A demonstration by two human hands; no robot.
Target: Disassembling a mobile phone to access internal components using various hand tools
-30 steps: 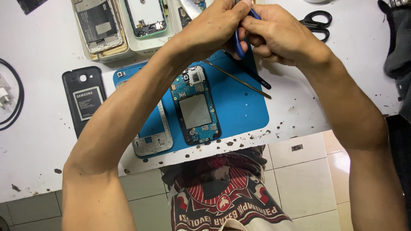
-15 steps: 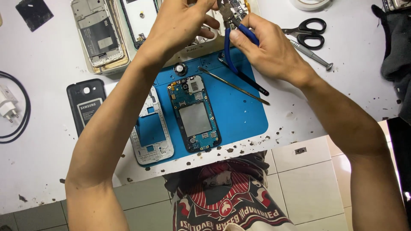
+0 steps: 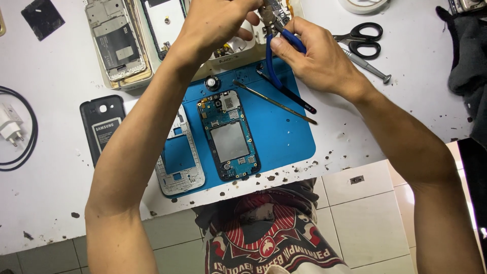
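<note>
A white table point(image 3: 61, 203), speckled with dark chips along its near edge, carries a blue mat point(image 3: 284, 137), with a black back cover point(image 3: 101, 127) just left of it and a white charger point(image 3: 10, 124) with its black cable point(image 3: 28, 147) at the far left. Behind lie two opened phones point(image 3: 116, 43), a black square point(image 3: 43, 18), black scissors point(image 3: 360, 39), a screwdriver point(image 3: 368, 67), a dark cloth point(image 3: 469, 56) and what may be a tape roll point(image 3: 362, 5)

Left hand point(image 3: 218, 20) fingertips cut off by top edge. Small metal part point(image 3: 271, 12) mostly hidden; pliers point(image 3: 284, 45) jaws hidden behind it. Tape roll point(image 3: 362, 5) cropped.
</note>
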